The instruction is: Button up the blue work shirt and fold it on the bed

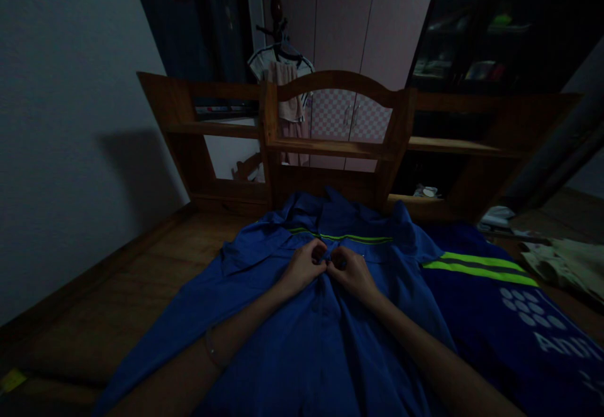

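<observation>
A blue work shirt [302,341] with thin yellow-green stripes lies spread out in front of me, its collar toward the wooden headboard. Over the middle of its front, my left hand [306,263] pinches the cloth along the front opening, thumb and forefinger curled together. My right hand [352,269] mirrors it from the other side, fingertips almost touching those of the left. Whatever small part of the shirt sits between the fingertips is too dark to make out. A bracelet [211,348] circles my left forearm.
Right of the shirt lies a darker blue garment [472,316] with bright yellow-green bands and white print. The wooden headboard [330,146] with shelves stands behind. Bare wooden boards [155,266] show at left beside the wall. Clothes [283,65] hang on a coat stand beyond.
</observation>
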Available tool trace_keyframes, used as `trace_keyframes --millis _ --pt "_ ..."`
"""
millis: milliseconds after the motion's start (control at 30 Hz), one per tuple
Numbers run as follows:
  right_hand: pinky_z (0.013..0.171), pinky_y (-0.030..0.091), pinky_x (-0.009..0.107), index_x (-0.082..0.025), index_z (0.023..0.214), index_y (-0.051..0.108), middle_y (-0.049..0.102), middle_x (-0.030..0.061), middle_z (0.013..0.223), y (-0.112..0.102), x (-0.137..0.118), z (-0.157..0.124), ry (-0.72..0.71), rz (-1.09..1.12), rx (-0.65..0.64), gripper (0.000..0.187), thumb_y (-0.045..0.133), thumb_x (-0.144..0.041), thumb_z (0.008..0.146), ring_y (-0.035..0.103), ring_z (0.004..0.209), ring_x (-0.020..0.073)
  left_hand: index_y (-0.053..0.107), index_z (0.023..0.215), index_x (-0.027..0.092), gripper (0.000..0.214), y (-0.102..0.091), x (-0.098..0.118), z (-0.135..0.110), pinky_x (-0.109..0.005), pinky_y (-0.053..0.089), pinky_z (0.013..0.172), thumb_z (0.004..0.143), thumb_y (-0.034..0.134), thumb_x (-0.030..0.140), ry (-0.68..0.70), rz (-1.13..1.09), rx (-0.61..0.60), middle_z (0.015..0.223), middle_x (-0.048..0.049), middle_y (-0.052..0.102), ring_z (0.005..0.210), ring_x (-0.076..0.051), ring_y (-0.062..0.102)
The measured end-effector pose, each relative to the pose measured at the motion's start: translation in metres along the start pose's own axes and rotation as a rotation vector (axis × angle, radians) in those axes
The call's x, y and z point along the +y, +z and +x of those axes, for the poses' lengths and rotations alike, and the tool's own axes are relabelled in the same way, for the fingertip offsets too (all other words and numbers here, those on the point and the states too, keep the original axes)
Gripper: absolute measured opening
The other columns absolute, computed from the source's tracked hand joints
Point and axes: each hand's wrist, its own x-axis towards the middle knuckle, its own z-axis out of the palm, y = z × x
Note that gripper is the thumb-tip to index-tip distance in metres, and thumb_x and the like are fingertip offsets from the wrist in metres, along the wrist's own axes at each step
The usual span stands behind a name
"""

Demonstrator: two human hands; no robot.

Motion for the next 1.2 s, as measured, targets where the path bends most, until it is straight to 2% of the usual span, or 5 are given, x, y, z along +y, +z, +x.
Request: trace_keyframes --millis 267,467,800,1033,1200 --pt "0.064 0.039 0.022 -0.019 0.084 0.055 0.057 0.0002 0.078 -0.004 -0.002 0.001 -0.094 -0.174 -0.022 0.011 0.053 -0.012 0.076 0.054 0.070 0.0133 0.057 0.096 0.017 0.030 -0.001 -0.001 0.001 -0.022 0.045 0.067 0.066 0.055 0.012 -0.042 -0.017 0.025 0.085 -0.0018 0.061 0.077 -0.013 0.058" --pt "0.061 0.038 0.022 -0.020 0.088 0.054 0.057 -0.0001 0.080 -0.006 -0.008 -0.003 -0.087 -0.176 -0.021 0.012 0.054 -0.017 0.077 0.054 0.069 0.0132 0.057 0.097 0.016 0.031 -0.002 -0.001 0.002 -0.024 0.045 0.070 0.066 0.056 0.013 -0.083 -0.075 0.014 0.088 -0.0028 0.061 0.081 -0.014 0.058" --pt "0.064 0.040 0.023 -0.020 0.088 0.056 0.059 0.0006 0.081 -0.008 -0.005 -0.001 -0.060 -0.145 -0.028 0.009 0.054 -0.019 0.080 0.055 0.072 0.0140 0.056 0.094 0.015 0.031 -0.010 -0.003 0.008 -0.028 0.045 0.080 0.065 0.067 0.016 -0.094 -0.326 -0.186 0.093 -0.0045 0.063 0.086 -0.015 0.060" --pt "0.067 0.041 0.023 -0.018 0.090 0.056 0.059 0.0020 0.084 -0.009 -0.005 -0.003 -0.077 -0.107 -0.051 0.012 0.051 -0.013 0.081 0.056 0.077 0.0144 0.058 0.089 0.017 0.026 -0.007 -0.005 0.001 -0.025 0.041 0.065 0.070 0.067 0.033 -0.008 0.065 -0.064 0.078 -0.0010 0.059 0.072 -0.015 0.055" --pt "0.067 0.041 0.023 -0.019 0.091 0.056 0.057 0.0034 0.091 -0.037 -0.015 0.004 -0.100 -0.245 -0.048 0.013 0.048 -0.013 0.084 0.057 0.076 0.0141 0.059 0.094 0.020 0.041 -0.021 0.008 0.006 -0.031 0.041 0.080 0.070 0.064 0.053 0.123 0.389 0.032 0.093 -0.0054 0.057 0.088 -0.020 0.054"
